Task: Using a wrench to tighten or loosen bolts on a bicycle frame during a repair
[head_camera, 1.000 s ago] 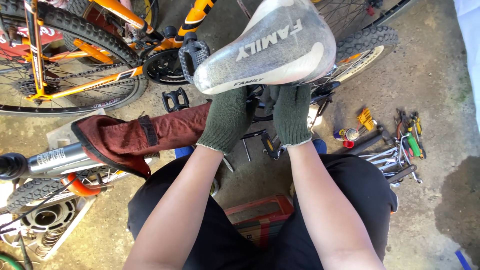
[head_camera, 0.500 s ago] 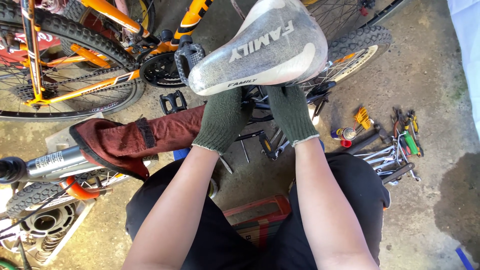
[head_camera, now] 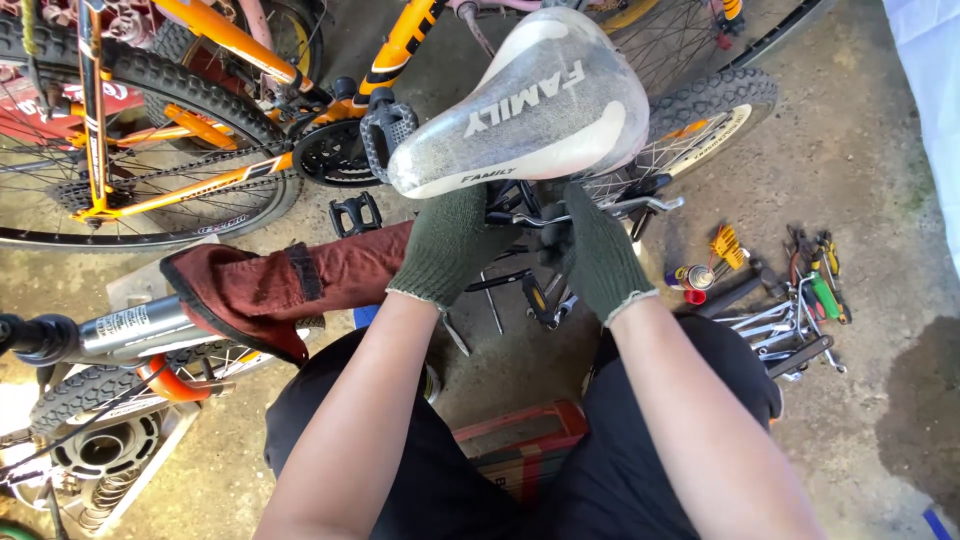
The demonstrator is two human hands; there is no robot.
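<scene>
A dusty white and grey bicycle saddle (head_camera: 540, 105) fills the upper middle of the view. Both my hands wear dark green knit gloves and reach in beneath it. My left hand (head_camera: 448, 245) is cupped under the saddle's near left side. My right hand (head_camera: 598, 255) is closed around the metal seat clamp (head_camera: 590, 208) just below the saddle. The fingertips of both hands are hidden under the saddle.
An orange bicycle frame (head_camera: 200, 130) with a knobby tyre stands at the upper left. A dark red cloth (head_camera: 280, 285) drapes over a silver tube (head_camera: 125, 328) at left. Wrenches and screwdrivers (head_camera: 790, 300) and a small spray can (head_camera: 690, 278) lie on the concrete at right. A red stool (head_camera: 520, 440) sits between my knees.
My right hand has shifted from flat under the saddle to gripping the seat clamp. The saddle sits slightly further from me than a second ago.
</scene>
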